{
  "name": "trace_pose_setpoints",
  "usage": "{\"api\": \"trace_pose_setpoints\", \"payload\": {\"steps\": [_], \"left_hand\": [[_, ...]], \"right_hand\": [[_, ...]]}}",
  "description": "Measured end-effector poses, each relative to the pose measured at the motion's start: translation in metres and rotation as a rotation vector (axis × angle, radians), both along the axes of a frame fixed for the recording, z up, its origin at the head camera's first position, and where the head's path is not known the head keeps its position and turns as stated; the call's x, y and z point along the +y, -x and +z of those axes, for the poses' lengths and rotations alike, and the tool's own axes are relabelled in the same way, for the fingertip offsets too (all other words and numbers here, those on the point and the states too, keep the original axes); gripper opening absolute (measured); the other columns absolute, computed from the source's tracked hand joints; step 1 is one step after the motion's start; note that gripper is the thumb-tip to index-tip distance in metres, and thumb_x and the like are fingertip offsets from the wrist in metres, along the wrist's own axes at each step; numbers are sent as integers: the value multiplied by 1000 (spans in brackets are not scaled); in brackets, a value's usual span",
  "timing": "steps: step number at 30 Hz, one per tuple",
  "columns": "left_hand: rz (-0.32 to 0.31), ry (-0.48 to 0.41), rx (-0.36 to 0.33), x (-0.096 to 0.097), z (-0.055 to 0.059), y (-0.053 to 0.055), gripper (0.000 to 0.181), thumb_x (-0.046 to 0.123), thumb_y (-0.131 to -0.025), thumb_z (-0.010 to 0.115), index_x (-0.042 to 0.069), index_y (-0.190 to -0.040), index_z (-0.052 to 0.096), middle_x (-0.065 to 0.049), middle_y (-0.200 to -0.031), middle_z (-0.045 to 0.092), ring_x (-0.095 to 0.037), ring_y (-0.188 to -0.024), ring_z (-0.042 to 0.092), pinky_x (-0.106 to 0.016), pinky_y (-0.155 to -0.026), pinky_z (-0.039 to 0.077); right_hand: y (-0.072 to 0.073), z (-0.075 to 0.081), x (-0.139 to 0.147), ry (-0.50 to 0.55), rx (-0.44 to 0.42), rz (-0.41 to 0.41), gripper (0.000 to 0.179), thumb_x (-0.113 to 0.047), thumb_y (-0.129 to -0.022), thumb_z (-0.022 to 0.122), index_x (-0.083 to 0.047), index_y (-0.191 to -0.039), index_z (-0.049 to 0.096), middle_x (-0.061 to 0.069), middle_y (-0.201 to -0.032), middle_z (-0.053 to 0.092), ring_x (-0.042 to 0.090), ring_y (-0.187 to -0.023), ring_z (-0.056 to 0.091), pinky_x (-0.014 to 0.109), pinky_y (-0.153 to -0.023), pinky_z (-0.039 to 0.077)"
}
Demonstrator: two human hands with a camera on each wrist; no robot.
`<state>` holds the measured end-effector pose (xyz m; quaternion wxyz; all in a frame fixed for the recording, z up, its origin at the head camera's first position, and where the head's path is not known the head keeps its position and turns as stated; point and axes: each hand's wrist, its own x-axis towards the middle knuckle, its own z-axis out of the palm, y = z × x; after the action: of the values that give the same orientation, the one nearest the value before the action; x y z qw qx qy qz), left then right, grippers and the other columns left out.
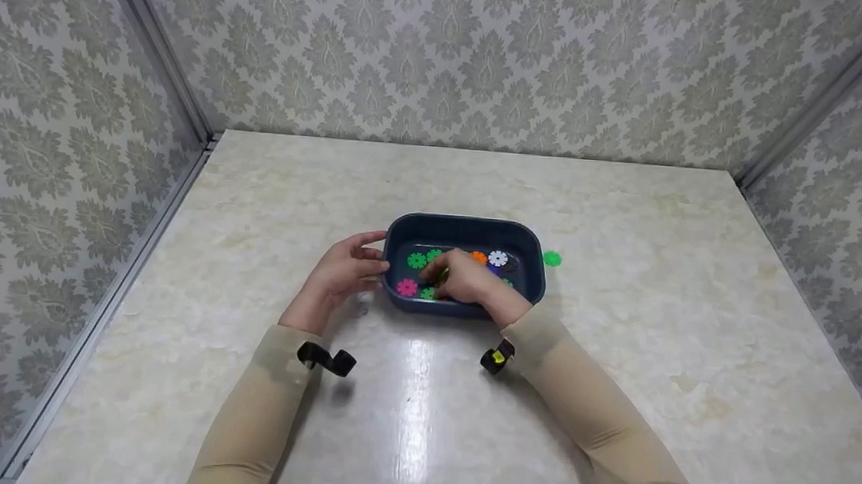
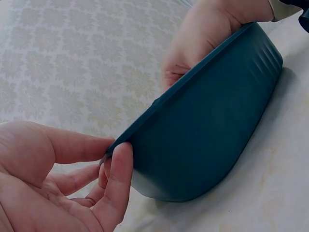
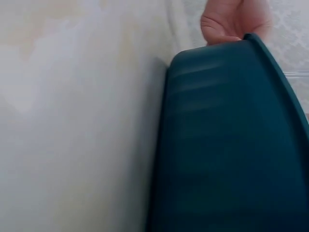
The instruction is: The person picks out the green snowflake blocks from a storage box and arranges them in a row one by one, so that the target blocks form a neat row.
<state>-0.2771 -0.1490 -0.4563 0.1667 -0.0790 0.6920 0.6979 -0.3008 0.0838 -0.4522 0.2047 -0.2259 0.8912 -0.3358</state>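
A dark blue plastic bin holds several flower-shaped plastic discs: a pink disc, a green disc, an orange disc and a white disc. My left hand grips the bin's left end, thumb and fingers at the rim in the left wrist view. Down inside the bin reaches my right hand, fingers bent. A bit of yellow-green shows beneath its fingers; I cannot tell whether they hold it. In the right wrist view, the bin's wall hides the right fingers.
One bright green disc lies on the table just right of the bin. The pale marbled tabletop meets patterned walls at the back and sides. A small clear object sits near the bin's front left corner.
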Motion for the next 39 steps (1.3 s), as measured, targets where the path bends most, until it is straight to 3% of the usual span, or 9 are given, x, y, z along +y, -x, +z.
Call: {"api": "trace_pose_setpoints", "payload": {"steps": [8,12,22,31,39], "left_hand": [[-5,-5,7,-1,0,-2,65,-1,-95,67,16,-154,46,-5,-111,55,-13,-84,62,-26,-68,57],[-14,-18,20,-1,-1,-3,66,-1,-95,67,16,-155,45,-4,-110,54,-12,-83,61,-26,-68,57],[-4,-27,21,0,0,-4,65,-2,-95,67,16,-154,45,-3,-109,54,-12,-83,61,-26,-66,56],[-3,-14,23,0,0,-2,64,-2,-95,67,16,-154,47,-5,-110,54,-13,-83,61,-27,-67,57],[-12,-30,27,0,1,-4,66,-3,-95,66,14,-155,44,-3,-107,55,-10,-77,62,-25,-64,56]], "right_hand": [[2,0,-5,-77,95,83,28,3,-85,77,-7,-110,80,12,-105,78,22,-95,70,36,-89,58],[2,0,-5,-87,101,131,27,4,-87,75,-7,-111,80,11,-103,78,17,-89,67,32,-85,57],[3,1,-4,-144,125,186,18,2,-89,71,-4,-105,78,13,-106,76,23,-95,68,38,-91,57],[6,0,-3,-119,134,172,24,-1,-88,73,-3,-112,71,15,-105,70,21,-91,59,39,-90,53],[6,-1,-3,-127,198,176,21,-1,-83,76,-1,-104,73,13,-97,70,17,-84,53,31,-81,49]]}}
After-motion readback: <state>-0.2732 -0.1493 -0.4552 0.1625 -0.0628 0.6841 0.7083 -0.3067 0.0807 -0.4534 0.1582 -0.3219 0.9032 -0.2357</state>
